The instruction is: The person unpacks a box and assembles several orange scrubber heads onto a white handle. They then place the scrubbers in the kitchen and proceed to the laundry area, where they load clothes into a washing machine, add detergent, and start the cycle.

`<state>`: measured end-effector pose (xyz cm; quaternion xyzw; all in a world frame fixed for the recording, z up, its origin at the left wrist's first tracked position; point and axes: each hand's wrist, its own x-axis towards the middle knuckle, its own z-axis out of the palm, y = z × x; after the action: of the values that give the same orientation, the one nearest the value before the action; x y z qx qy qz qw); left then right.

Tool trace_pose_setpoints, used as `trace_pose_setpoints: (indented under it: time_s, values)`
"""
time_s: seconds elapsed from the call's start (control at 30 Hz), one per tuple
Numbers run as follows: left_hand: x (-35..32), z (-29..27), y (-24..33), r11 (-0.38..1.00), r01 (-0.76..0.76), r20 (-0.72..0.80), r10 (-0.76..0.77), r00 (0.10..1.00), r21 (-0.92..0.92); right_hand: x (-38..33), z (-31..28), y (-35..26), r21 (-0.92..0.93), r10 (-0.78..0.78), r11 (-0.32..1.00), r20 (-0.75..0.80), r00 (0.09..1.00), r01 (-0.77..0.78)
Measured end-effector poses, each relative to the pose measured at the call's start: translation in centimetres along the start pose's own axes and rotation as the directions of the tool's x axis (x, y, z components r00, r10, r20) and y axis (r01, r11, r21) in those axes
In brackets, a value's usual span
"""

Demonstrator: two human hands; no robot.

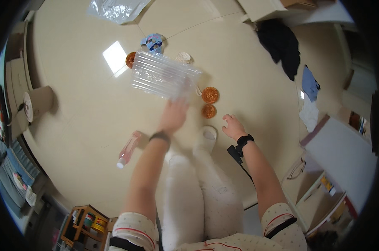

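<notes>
My left hand (174, 113) reaches forward to the near edge of a clear air-column cushioning bag (158, 75). Its fingers are smeared by motion, so I cannot make out whether they grip the plastic. Off to the right, my right hand (234, 127) hovers with fingers slightly bent and apart, holding nothing. Just ahead of it lie a larger copper-coloured coin-like disc (210, 95) and a smaller one (209, 111). Another copper disc (131, 60) is partly covered by the bag's far left corner. Behind the bag are a blue patterned crumpled wrapper (152, 43) and a small whitish round piece (183, 57).
A pink bottle with a white cap (128, 150) lies left of my left forearm. Clear plastic sheeting (116, 10) is at the far edge. Black cloth (279, 44) lies far right, a beige bin (41, 102) far left. My slippered foot (208, 136) is between my hands.
</notes>
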<state>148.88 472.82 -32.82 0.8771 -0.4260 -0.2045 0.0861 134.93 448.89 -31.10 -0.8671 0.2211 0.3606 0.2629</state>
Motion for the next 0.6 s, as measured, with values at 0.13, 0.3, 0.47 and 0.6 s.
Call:
trace_pose_setpoints:
  time_s: [0.13, 0.3, 0.47, 0.6]
  values:
    - [8.3, -0.4, -4.3, 0.968, -0.146, -0.078, 0.165, 0.983, 0.205, 7.3, 2.0, -0.1, -0.138, -0.158, 0.980, -0.110, 0.981, 0.142]
    - [10.9, -0.2, -8.1, 0.959, -0.148, 0.039, 0.143, 0.989, 0.240, 13.4, 3.5, -0.5, -0.348, -0.332, 0.902, -0.177, 0.926, 0.257]
    - [7.0, -0.5, -11.7, 0.968, -0.077, 0.273, 0.009, 0.962, 0.239, 17.2, 3.4, -1.6, -0.239, -0.397, 0.901, -0.122, 0.910, 0.362]
    - [3.8, 1.3, -13.5, 0.960, 0.072, 0.187, -0.126, 0.974, 0.269, 19.7, 3.6, -4.6, -0.165, -0.467, 0.884, -0.280, 0.839, 0.437]
